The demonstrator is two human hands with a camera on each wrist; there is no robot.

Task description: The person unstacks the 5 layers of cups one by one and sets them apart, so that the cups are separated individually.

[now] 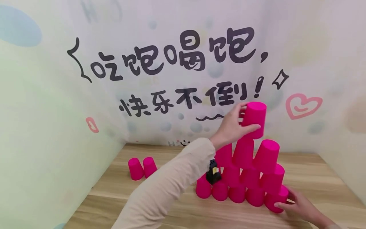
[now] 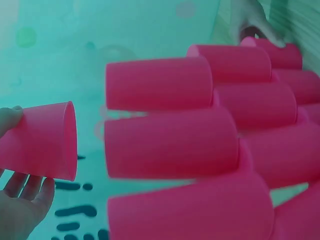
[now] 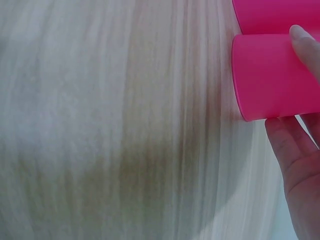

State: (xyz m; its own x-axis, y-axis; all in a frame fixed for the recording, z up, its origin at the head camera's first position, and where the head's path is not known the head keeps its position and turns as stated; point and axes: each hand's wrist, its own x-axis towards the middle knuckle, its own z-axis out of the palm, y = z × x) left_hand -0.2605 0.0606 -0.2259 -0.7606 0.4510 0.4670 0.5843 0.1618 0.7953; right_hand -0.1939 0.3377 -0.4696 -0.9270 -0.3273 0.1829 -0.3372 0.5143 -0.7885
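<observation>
My left hand (image 1: 233, 124) holds a pink cup (image 1: 255, 119) upside down, its thumb on one side and the fingers round the other. In the left wrist view a gap shows between this cup (image 2: 42, 140) and the top row of a stacked cup pyramid (image 2: 170, 142). Three tiers of upside-down pink cups make up the pyramid, its left part hidden behind my left forearm. Low at the right, my right hand (image 1: 300, 203) grips the end cup (image 1: 275, 202) of the bottom row, with the thumb in front and fingers behind, as the right wrist view also shows.
Two more pink cups (image 1: 135, 168) stand upside down at the left of the wooden table (image 1: 108, 197), partly behind my left sleeve. A black device (image 1: 213, 173) is strapped under my left wrist, overlapping the pyramid. Behind the table hangs a printed cloth wall (image 1: 171, 127).
</observation>
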